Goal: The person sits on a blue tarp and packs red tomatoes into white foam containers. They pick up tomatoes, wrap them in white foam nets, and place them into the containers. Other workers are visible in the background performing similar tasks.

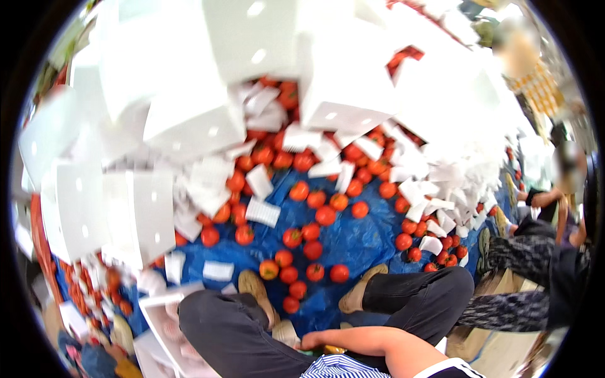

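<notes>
My right hand [309, 341] is low between my knees, beside a piece of white netting or foam [285, 334]. Whether its fingers hold this piece cannot be told. My left hand is out of view. Many loose red tomatoes [325, 215] lie before me on a blue tarpaulin [364, 241], some of them between my shoes. White padded sheets [263, 212] are scattered among the tomatoes. At my left knee stands an open white box [163, 326] with pale, wrapped round things inside.
White foam boxes [196, 127] are piled ahead and to the left [78, 212] over the tomatoes. A heap of white sheets [449, 175] lies at the right. People sit close by: one at the right in patterned trousers [515, 312], another at the lower left [101, 361].
</notes>
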Demonstrator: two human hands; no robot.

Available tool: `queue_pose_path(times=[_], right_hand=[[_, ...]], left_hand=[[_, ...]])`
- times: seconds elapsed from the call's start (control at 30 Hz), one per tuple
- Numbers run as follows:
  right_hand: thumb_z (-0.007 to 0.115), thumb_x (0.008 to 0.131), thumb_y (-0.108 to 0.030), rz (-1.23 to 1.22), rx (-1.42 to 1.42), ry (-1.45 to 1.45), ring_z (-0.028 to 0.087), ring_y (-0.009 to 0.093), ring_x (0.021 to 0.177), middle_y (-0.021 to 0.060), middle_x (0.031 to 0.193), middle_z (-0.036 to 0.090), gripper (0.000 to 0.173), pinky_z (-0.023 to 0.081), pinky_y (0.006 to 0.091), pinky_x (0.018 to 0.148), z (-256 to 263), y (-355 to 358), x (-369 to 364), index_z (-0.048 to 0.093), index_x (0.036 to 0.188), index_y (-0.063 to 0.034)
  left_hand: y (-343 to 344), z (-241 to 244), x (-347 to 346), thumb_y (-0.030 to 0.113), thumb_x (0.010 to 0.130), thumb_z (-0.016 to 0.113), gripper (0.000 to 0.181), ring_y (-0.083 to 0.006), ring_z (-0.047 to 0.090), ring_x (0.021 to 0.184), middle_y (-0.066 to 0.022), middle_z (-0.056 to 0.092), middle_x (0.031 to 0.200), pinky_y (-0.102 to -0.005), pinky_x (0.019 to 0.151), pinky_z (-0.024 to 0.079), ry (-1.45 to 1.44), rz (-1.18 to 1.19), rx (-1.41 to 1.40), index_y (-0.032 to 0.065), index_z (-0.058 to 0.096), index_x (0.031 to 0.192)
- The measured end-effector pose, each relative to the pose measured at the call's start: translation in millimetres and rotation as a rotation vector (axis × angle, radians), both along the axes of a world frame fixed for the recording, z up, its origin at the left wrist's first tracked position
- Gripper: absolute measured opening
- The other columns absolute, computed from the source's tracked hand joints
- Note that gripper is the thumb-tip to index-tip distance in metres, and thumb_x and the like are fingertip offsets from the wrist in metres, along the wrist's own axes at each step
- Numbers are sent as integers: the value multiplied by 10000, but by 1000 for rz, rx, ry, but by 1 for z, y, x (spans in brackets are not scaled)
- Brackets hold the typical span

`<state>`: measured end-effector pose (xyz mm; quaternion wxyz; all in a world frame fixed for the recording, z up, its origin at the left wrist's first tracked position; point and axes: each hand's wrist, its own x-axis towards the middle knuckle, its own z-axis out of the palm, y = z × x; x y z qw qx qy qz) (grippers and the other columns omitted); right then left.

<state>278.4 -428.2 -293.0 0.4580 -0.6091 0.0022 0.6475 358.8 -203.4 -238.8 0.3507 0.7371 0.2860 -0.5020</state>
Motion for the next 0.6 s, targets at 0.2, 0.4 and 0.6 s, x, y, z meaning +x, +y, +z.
queue_pose_path(times=[0.2, 0.4, 0.6], right_hand=[[376, 783, -533, -27, -136, -315, 537, 320, 919, 194, 960, 572, 593, 420, 393, 761, 23, -24, 8, 590, 942, -4], [480, 755, -441, -338, -475, -591, 563, 302, 846, 143, 898, 599, 434, 440, 392, 709, 80, -63, 18, 599, 944, -69], [502, 769, -427, -660, -558, -590, 554, 278, 902, 138, 955, 591, 418, 426, 352, 787, 87, -90, -6, 592, 983, -79]], left_hand=[[-1, -23, 43, 255, 789, 490, 240, -233, 583, 672, -125, 596, 827, -331, 566, 471, -112, -39, -52, 54, 541, 912], [50, -33, 105, 260, 802, 481, 238, -227, 579, 671, -113, 595, 833, -327, 558, 468, -594, -505, -82, 60, 538, 918], [19, 106, 117, 303, 834, 438, 293, -202, 572, 710, -110, 576, 825, -288, 575, 465, -824, 380, -419, 50, 497, 969]])
